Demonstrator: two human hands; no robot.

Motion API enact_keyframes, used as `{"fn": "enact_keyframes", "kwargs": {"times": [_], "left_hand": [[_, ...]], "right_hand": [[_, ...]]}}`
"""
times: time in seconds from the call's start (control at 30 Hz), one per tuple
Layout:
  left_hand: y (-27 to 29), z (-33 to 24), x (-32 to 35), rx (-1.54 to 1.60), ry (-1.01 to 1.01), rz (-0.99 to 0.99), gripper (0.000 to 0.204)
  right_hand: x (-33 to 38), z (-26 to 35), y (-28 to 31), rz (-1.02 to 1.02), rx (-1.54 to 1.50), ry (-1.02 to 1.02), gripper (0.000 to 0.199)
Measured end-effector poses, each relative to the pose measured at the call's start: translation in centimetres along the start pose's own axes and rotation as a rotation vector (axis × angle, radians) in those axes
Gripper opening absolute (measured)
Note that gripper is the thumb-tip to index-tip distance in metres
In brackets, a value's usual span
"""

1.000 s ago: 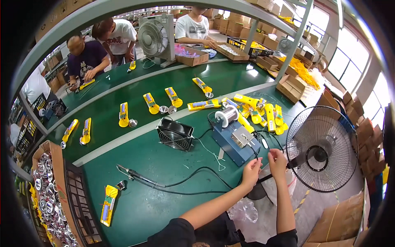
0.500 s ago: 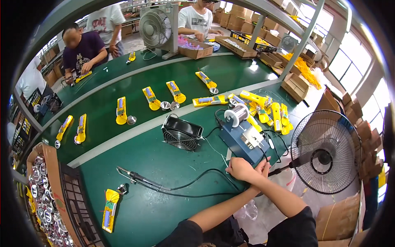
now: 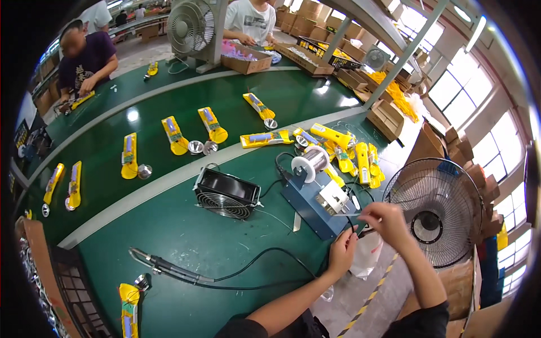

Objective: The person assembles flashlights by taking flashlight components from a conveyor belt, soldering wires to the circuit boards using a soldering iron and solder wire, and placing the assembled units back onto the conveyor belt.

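My left hand (image 3: pixel 342 252) is closed at the near right corner of a blue metal box (image 3: pixel 311 209), its fingertips pinched round a black cable (image 3: pixel 350 222). To its right, my raised right hand (image 3: pixel 387 221) pinches the end of a thin pale strip (image 3: pixel 351 214), which reaches toward the white block (image 3: pixel 332 197) on the box. What the strip is I cannot make out. A spool of silvery wire (image 3: pixel 313 161) sits on top of the box. Left of my hands, a soldering iron (image 3: pixel 174 269) lies on the green bench, its cord running back toward the box.
A small black fan (image 3: pixel 228 192) stands left of the box. Half-built yellow flashlights (image 3: pixel 176 135) line the belt; more are heaped (image 3: pixel 363 163) behind the box. A floor fan (image 3: pixel 431 217) is close on the right. One flashlight (image 3: pixel 129 310) lies near left, beside a black crate (image 3: pixel 79 281). Co-workers are across the belt.
My right hand has moved right and up, off my left forearm, so my arms no longer cross. The left hand shows lower by the box's corner. The whole view has shifted.
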State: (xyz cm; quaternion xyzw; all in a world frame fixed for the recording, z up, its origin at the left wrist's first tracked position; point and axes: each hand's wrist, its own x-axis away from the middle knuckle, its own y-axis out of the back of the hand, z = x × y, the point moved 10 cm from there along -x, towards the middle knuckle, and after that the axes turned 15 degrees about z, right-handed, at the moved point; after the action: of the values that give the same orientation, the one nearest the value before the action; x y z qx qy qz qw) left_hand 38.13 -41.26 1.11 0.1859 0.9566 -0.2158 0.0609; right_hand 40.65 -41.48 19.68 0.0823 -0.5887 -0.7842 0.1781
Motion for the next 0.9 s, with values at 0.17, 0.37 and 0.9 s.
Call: {"fn": "enact_keyframes", "kwargs": {"times": [0.17,0.37,0.9], "left_hand": [[0.5,-2.2,-0.3,-0.027,-0.035,-0.041,0.024],[0.5,-1.4,-0.5,-0.008,0.022,-0.011,0.022],[1.0,-1.9,-0.7,-0.064,-0.040,-0.040,0.021]], "right_hand": [[-1.7,0.8,2.8,0.052,0.275,0.149,0.008],[-4.2,1.4,0.5,0.208,0.404,0.267,0.010],[-6.1,3.0,-1.4,0.428,0.555,0.287,0.012]]}}
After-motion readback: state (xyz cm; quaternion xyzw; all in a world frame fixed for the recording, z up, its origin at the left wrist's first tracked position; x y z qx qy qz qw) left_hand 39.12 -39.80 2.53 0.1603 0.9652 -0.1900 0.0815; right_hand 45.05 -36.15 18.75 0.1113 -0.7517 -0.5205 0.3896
